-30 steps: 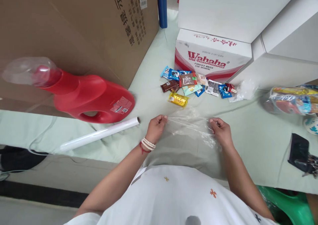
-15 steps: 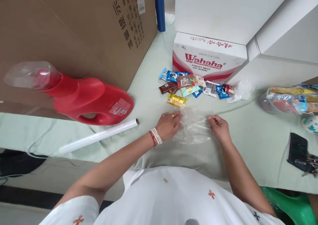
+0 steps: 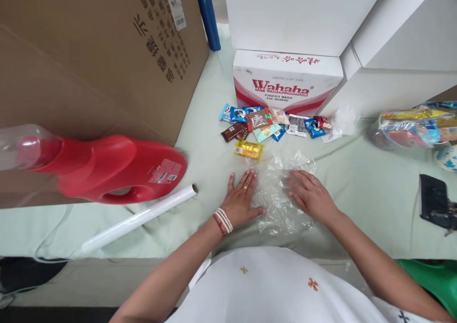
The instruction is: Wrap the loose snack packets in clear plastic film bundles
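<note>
A crinkled sheet of clear plastic film point(image 3: 276, 204), perhaps a flattened bag, lies on the pale green cloth in front of me. My left hand point(image 3: 241, 199) rests flat at its left edge, fingers spread. On its right side lies my right hand point(image 3: 309, 194), palm down with the fingers stretched across the film. Just beyond are small wrapped snacks: a yellow packet point(image 3: 249, 149) nearest, then a brown packet point(image 3: 259, 119), a dark brown bar point(image 3: 234, 131), a grey-white packet point(image 3: 297, 125) and several blue ones.
A red detergent bottle point(image 3: 117, 168) lies on its side at left, by a white roll point(image 3: 139, 218) and a large cardboard box point(image 3: 89, 52). A Wahaba-style water carton point(image 3: 285, 83) stands behind the snacks. At right are a bag of snacks point(image 3: 410, 128) and a black phone-like object point(image 3: 433, 199).
My right hand has gone from pinching the film to lying flat on it. My left hand's fingers have spread. The film is flatter and wider, and the view has shifted.
</note>
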Action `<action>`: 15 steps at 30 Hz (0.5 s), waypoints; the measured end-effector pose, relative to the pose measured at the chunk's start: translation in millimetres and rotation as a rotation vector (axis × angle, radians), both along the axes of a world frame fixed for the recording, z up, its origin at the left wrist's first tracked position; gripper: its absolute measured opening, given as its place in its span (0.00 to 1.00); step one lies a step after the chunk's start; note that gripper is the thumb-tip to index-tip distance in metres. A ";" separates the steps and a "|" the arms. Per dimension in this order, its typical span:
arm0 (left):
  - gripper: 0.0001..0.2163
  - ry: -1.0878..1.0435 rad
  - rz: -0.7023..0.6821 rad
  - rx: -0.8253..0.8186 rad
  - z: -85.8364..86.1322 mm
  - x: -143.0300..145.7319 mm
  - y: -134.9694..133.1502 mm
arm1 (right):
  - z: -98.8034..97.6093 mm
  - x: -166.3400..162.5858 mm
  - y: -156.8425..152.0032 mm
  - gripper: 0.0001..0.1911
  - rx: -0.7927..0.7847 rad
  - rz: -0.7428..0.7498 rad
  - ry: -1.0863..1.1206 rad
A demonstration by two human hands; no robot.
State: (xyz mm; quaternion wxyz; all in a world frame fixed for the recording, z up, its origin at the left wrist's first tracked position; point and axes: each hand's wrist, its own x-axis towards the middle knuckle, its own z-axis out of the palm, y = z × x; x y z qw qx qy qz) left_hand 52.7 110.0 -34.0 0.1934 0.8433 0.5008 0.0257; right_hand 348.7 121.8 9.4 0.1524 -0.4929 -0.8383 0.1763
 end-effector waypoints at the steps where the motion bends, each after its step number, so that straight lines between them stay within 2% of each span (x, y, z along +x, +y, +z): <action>1: 0.53 0.001 -0.007 -0.009 -1.1 -1.8 0.5 | -5.0 4.3 4.6 0.20 -0.049 0.021 -0.021; 4: 0.55 -0.009 -0.027 -0.029 -4.1 -5.5 0.5 | -7.6 21.3 29.8 0.19 -0.155 0.017 -0.069; 7: 0.55 -0.023 -0.021 -0.032 -5.7 -5.7 0.5 | 9.4 11.7 77.4 0.17 -0.149 0.003 -0.155; 11: 0.56 -0.030 -0.020 -0.039 -6.8 -5.3 1.9 | 29.4 -57.5 162.5 0.17 0.081 -0.028 -0.293; 13: 0.57 -0.029 -0.025 -0.051 -6.7 -5.5 2.4 | 31.5 -96.3 200.8 0.22 0.165 0.014 -0.345; 15: 0.58 -0.026 -0.019 -0.065 -6.2 -5.5 2.0 | 30.0 -125.3 228.1 0.31 0.170 0.023 -0.406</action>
